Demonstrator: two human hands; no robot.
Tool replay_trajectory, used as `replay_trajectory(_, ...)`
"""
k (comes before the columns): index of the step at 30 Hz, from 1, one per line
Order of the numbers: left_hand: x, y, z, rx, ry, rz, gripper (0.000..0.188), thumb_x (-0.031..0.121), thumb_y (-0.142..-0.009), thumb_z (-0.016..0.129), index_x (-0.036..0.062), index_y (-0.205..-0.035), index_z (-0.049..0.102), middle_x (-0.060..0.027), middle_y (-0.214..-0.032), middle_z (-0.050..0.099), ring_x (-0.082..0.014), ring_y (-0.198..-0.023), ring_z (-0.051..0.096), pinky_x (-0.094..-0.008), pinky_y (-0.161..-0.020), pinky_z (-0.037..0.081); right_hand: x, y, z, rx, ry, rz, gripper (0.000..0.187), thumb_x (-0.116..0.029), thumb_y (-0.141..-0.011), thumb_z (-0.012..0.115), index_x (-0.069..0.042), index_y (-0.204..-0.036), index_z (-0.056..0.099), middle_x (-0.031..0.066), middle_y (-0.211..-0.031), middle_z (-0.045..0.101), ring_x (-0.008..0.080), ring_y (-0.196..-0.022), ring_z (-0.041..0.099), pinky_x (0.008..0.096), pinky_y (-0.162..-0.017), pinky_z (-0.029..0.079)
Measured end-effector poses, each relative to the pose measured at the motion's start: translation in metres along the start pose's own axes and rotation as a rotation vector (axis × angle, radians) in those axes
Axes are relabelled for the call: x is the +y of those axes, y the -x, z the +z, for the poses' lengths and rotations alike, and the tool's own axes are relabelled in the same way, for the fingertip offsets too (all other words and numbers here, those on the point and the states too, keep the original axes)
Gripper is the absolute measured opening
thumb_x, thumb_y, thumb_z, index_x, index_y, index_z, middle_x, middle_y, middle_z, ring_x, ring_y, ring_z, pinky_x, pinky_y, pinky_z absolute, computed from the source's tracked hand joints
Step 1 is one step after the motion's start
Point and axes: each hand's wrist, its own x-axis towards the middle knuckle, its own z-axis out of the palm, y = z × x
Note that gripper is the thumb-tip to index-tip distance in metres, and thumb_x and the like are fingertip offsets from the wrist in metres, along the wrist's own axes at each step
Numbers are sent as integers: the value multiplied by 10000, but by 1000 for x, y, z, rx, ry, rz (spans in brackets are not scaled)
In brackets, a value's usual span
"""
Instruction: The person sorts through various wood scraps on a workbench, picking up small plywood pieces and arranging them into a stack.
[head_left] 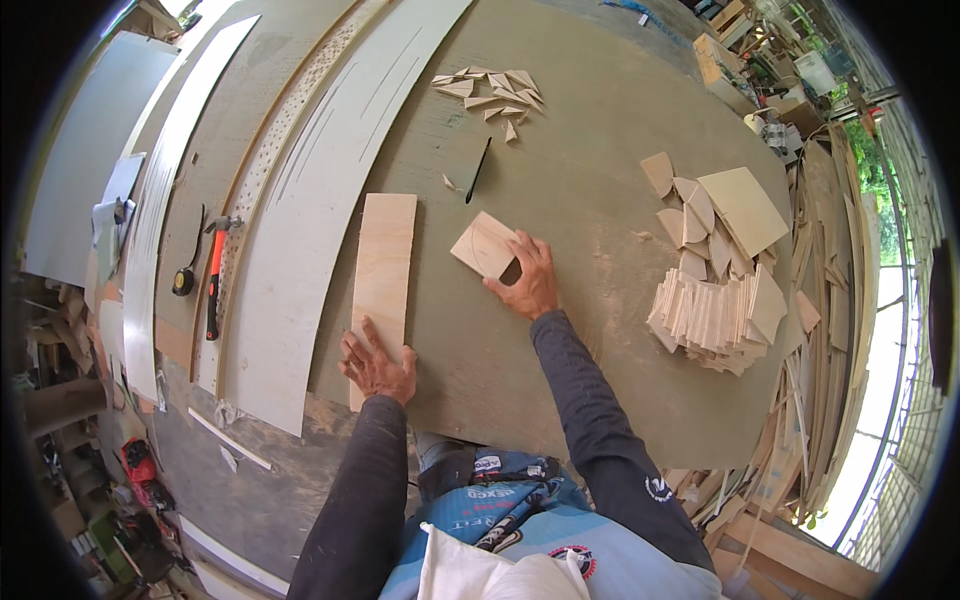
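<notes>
A long plywood strip (385,260) lies on the worktable (480,370) in front of me. My left hand (378,365) rests on its near end with the fingers spread. To the right, my right hand (528,278) grips a small rectangular plywood piece (482,243) at its right end, thumb and fingers on opposite edges. A curved line shows on that piece's upper face. Just beyond it lies a thin black pencil-like stick (479,170). Farther off, pointed wood offcuts (490,90) are scattered in a loose heap.
At the right, thin cut wood pieces (705,315) stand in a curved row, beside flat pieces and a square panel (743,210). Long pale boards (290,230) lie at left with an orange-handled hammer (216,280) and a tape measure (183,281). Scrap wood (815,270) borders the table's right edge.
</notes>
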Motion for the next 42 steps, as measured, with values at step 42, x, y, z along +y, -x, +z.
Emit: replay_trajectory(42, -23, -27, -7, 213, 117, 173, 857, 280, -800, 803, 218, -1567, 424, -293, -1541, 287, -445, -1442, 252, -573, -1177, 199, 35, -11, -3, 89, -25, 21, 762, -436, -682, 848, 10, -1271, 660, 180, -1463, 553, 338, -1310, 456, 465, -1130, 415)
